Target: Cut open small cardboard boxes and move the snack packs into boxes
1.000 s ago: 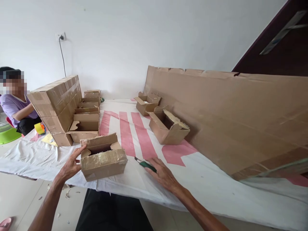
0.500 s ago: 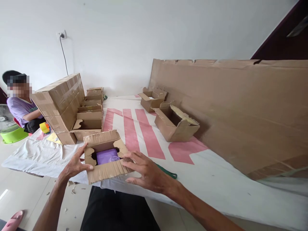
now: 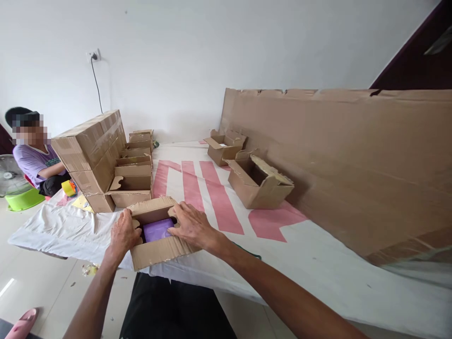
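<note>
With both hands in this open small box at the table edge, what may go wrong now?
1. The small box overhangs the table edge; pressure from the left hand or right hand might tip it off.
2. The green-handled tool lies by the right forearm and could be knocked off.

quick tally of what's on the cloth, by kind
open small cardboard boxes: 3 (in the hands, mid-table, far one)
large taped cartons: 1
folded box stack: 1, pieces too overlapped to count
big cardboard sheet: 1
purple packet: 1
total: 7
</note>
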`<action>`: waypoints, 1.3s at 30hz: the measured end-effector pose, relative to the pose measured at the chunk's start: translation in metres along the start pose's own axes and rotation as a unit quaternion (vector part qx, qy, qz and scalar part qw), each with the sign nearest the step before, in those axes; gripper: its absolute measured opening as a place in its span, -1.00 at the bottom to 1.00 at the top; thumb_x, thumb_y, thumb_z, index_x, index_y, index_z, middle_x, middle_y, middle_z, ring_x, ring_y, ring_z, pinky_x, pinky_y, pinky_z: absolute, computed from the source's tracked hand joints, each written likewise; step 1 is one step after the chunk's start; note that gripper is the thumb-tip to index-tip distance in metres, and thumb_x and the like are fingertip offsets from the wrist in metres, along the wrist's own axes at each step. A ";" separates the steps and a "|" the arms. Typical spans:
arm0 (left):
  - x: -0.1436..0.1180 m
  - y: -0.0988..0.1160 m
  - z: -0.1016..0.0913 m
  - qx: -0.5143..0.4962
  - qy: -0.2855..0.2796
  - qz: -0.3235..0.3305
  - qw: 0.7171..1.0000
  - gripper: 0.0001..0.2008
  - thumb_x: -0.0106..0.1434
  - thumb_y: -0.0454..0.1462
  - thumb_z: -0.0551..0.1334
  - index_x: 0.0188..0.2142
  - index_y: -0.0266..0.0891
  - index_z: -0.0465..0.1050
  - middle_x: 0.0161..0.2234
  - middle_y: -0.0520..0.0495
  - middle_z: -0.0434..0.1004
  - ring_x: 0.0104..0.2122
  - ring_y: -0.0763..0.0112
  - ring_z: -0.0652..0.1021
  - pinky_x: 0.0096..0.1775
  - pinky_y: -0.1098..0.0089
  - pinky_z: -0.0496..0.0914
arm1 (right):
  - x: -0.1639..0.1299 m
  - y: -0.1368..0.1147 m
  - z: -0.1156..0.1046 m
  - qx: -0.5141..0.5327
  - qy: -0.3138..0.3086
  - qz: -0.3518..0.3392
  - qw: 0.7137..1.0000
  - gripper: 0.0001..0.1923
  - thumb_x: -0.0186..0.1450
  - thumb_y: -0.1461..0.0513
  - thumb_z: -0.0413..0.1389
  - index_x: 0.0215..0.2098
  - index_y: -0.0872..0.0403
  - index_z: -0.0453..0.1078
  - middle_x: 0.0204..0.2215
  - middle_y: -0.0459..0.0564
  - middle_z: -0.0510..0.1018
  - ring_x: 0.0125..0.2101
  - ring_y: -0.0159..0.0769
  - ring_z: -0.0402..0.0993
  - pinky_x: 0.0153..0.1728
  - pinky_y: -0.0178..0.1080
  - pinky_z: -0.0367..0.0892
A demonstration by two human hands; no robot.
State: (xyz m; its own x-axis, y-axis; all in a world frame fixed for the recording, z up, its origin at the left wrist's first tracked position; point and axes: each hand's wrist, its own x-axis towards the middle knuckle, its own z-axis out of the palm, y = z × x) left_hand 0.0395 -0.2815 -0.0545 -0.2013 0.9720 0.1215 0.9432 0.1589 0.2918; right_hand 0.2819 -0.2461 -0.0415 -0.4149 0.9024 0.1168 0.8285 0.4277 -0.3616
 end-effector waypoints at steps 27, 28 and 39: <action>-0.025 -0.033 -0.003 -0.122 0.009 0.036 0.992 -0.47 0.27 0.05 0.36 0.09 -0.22 0.58 0.08 -0.31 0.66 0.12 -0.14 0.61 0.15 -0.02 0.46 | -0.008 0.070 0.007 0.209 0.095 0.050 0.972 -0.44 0.39 0.27 -0.03 0.35 0.02 0.31 -0.11 0.08 0.68 -0.18 -0.16 0.61 -0.18 -0.19 0.49; -0.027 -0.028 0.003 -0.119 0.006 0.025 0.993 -0.48 0.28 0.00 0.35 0.13 -0.23 0.54 0.07 -0.31 0.67 0.11 -0.14 0.62 0.12 -0.01 0.47 | -0.010 0.077 0.016 0.256 0.091 0.078 0.959 -0.41 0.39 0.23 -0.03 0.37 0.03 0.28 -0.11 0.08 0.68 -0.21 -0.16 0.62 -0.22 -0.18 0.52; -0.032 -0.055 0.009 -0.139 0.041 0.032 0.989 -0.42 0.30 -0.23 0.21 0.32 -0.15 0.39 0.19 -0.23 0.63 0.23 -0.04 0.57 0.25 0.01 0.42 | -0.025 0.063 0.049 0.212 0.128 0.017 0.969 -0.49 0.40 0.30 -0.05 0.29 0.07 0.37 0.13 0.20 0.55 0.10 -0.06 0.52 0.06 0.00 0.54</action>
State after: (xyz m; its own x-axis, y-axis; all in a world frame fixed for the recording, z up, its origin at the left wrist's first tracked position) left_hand -0.0038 -0.3203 -0.0828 -0.1754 0.9593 0.2212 0.8476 0.0329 0.5296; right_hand 0.3253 -0.2442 -0.1126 -0.2391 0.9222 0.3040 0.5876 0.3867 -0.7108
